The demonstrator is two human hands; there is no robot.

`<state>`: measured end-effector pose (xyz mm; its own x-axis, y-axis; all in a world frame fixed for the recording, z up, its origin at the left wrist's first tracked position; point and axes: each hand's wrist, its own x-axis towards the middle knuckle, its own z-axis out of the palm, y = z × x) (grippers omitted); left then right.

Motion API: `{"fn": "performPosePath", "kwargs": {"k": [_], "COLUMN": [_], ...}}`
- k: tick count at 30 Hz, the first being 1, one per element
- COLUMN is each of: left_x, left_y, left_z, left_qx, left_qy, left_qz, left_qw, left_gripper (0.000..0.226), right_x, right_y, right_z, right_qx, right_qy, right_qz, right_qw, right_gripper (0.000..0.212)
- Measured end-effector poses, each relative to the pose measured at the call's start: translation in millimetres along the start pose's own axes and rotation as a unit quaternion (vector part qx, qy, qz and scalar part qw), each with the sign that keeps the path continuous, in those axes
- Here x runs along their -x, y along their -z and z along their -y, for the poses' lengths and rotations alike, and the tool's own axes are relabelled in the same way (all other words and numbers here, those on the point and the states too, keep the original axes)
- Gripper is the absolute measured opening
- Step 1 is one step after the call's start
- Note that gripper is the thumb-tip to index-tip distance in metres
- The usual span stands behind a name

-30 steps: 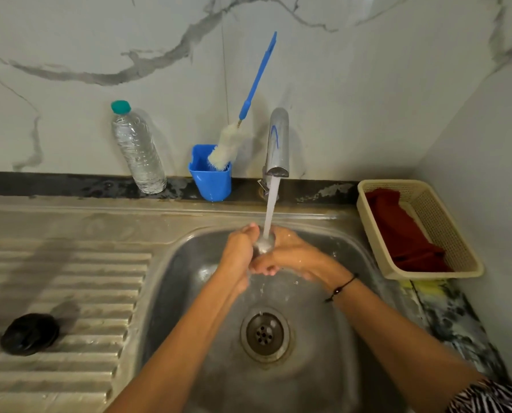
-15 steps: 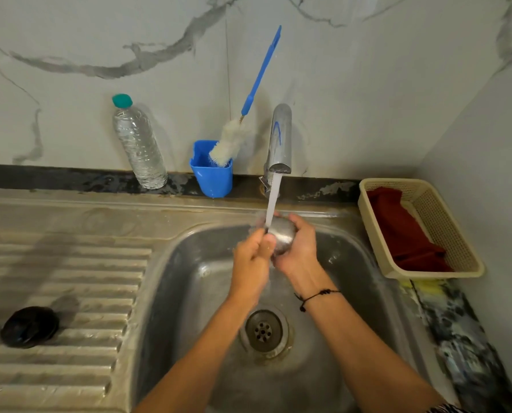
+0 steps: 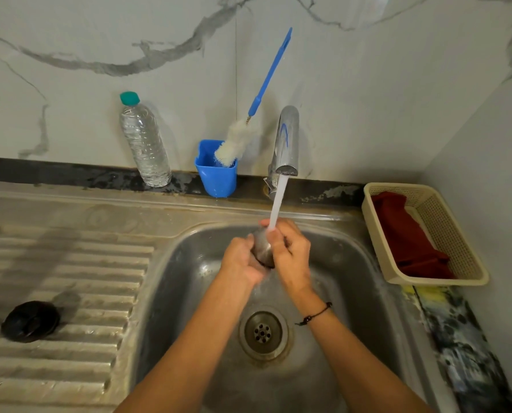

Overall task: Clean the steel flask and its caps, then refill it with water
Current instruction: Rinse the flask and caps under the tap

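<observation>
A small rounded steel cap (image 3: pixel 262 247) sits between both hands over the sink basin (image 3: pixel 350 281), right under the water stream (image 3: pixel 277 205) from the tap (image 3: pixel 286 140). My left hand (image 3: pixel 241 260) cups it from the left and below. My right hand (image 3: pixel 290 253) wraps it from the right, fingers over the top. A black cap (image 3: pixel 29 321) lies on the ribbed drainboard at the left. The flask body is not in view.
A clear water bottle (image 3: pixel 144 143) with a green lid stands at the wall. Beside it, a blue cup (image 3: pixel 216 171) holds a blue-handled bottle brush (image 3: pixel 250 126). At the right, a beige basket (image 3: pixel 445 219) holds a red cloth (image 3: pixel 409 239). The drain (image 3: pixel 263 332) is below my wrists.
My hands have lifted the steel cap up from low in the basin toward the tap and turned it between them. The water keeps running.
</observation>
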<state>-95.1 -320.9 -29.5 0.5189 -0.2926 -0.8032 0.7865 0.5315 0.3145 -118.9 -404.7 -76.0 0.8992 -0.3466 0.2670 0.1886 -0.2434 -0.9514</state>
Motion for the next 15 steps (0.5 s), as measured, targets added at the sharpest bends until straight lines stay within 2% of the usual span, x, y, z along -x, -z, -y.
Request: {"fn": "performPosePath", "kwargs": {"k": [3,5,8,10,12,14,15], "left_x": [4,6,4,0,-2,-2,-3], "left_y": [6,9,10,8,5,3,3], "left_z": [-3,-4,4,16,26,31,32], "left_qx": [-0.058,-0.057,-0.001,0.060,0.077,0.048,0.016], "left_qy": [0.011,0.021,0.016,-0.014,-0.055,-0.103,-0.138], "left_qz": [0.014,0.019,0.025,0.038,0.047,0.051,0.052], "left_qw": [0.998,0.998,1.000,0.997,0.994,0.992,0.989], "left_gripper": [0.035,0.037,0.038,0.036,0.034,0.031,0.028], "right_x": [-10,-15,-20,-23,-20,-12,-9], "right_y": [8,8,5,-2,-12,-17,-17], "right_z": [9,14,17,17,20,26,28], "right_qx": [-0.119,-0.189,-0.281,-0.255,-0.168,-0.062,-0.018], "right_qy": [-0.073,-0.146,-0.240,-0.265,-0.258,-0.216,-0.192], "right_qz": [0.050,0.052,-0.011,-0.120,-0.207,-0.234,-0.222], "right_qw": [0.989,0.970,0.929,0.922,0.929,0.946,0.956], "right_gripper": [0.026,0.024,0.021,0.025,0.032,0.030,0.028]}}
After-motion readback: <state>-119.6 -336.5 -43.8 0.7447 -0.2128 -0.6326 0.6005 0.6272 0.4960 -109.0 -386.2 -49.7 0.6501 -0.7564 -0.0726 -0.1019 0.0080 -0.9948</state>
